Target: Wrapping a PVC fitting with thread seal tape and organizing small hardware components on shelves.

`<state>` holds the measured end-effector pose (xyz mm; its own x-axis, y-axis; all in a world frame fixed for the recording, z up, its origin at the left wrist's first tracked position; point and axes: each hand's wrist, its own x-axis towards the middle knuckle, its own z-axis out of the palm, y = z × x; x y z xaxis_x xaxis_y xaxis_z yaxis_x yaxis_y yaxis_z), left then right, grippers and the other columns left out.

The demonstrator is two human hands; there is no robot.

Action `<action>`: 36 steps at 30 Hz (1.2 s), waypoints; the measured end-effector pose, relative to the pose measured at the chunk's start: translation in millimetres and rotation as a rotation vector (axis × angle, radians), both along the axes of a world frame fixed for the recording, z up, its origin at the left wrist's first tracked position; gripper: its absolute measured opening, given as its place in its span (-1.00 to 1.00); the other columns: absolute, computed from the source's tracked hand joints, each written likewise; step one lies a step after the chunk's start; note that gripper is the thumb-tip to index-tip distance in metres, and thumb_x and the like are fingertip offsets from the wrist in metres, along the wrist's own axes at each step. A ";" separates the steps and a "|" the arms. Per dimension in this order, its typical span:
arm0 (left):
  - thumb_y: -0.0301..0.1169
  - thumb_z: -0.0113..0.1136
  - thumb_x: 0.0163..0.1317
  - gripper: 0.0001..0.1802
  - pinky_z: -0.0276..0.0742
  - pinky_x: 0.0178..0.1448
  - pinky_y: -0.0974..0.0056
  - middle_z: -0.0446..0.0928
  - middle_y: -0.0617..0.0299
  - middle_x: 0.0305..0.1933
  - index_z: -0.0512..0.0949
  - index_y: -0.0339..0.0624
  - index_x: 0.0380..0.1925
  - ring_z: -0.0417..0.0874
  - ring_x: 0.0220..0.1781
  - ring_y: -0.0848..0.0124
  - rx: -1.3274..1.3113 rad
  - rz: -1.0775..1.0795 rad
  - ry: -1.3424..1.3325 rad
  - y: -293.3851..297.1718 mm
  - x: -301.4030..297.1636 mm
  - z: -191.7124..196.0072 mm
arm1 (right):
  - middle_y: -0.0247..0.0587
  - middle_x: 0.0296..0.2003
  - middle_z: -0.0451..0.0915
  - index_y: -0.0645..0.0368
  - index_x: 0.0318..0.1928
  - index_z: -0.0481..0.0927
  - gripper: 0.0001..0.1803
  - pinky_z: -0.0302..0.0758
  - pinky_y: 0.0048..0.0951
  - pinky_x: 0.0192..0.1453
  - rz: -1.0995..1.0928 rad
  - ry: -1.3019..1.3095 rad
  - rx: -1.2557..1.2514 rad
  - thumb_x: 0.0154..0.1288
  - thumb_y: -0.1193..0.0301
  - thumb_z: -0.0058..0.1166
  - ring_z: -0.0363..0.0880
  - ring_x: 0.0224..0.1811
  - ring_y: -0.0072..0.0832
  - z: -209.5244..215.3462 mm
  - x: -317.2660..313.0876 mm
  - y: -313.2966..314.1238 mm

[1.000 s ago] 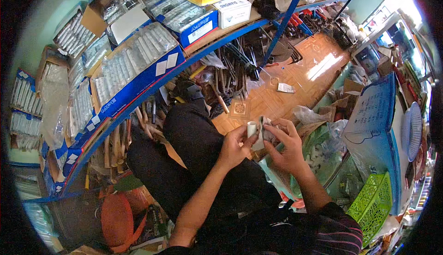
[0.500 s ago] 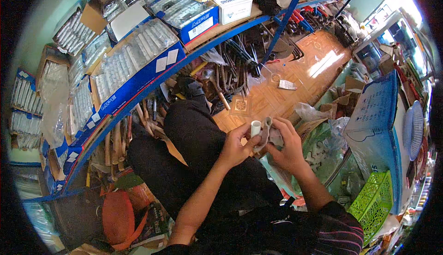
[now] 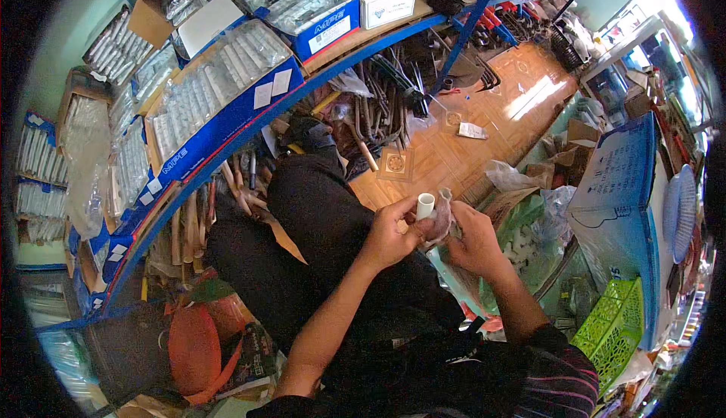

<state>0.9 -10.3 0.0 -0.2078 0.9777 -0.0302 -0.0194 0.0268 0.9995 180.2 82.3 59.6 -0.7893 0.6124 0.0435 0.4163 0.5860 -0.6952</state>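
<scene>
My left hand (image 3: pixel 392 235) is closed around a short white plastic pipe piece (image 3: pixel 426 204), whose round open end points up. Against the pipe's right side, between my hands, is a crumpled greyish rag (image 3: pixel 440 225). The fingers of my right hand (image 3: pixel 476 242) pinch this rag from the right. Both hands are held above my lap, and my fingers hide the lower part of the pipe.
A blue-edged shelf (image 3: pixel 333 81) with boxes of wrapped white parts curves along the left, tools stored beneath it. To the right are a green plastic bag (image 3: pixel 522 259), a large blue-white carton (image 3: pixel 616 191) and a green basket (image 3: pixel 612 323). Ahead is tiled floor (image 3: pixel 491 100).
Both hands have shifted slightly right with the pipe and rag. My right fingers have turned downward and closed in on the rag, which is now bunched differently.
</scene>
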 end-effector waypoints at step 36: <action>-0.33 0.27 0.45 -0.67 0.60 0.09 0.35 0.61 0.40 -0.12 0.56 -0.28 0.10 0.61 -0.03 0.58 0.075 0.013 -0.387 3.8 3.8 -30.0 | -0.14 -0.22 0.62 0.28 -0.11 0.67 -0.62 0.48 -0.49 -0.23 -0.143 0.216 -0.035 -0.04 0.67 0.28 0.59 -0.28 -0.39 0.4 -2.2 -6.4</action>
<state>4.7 -6.5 -30.0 -0.2074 0.9775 -0.0374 -0.3948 -0.0486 0.9175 178.1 75.9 59.9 -0.6689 0.7216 0.1787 0.3328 0.5056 -0.7960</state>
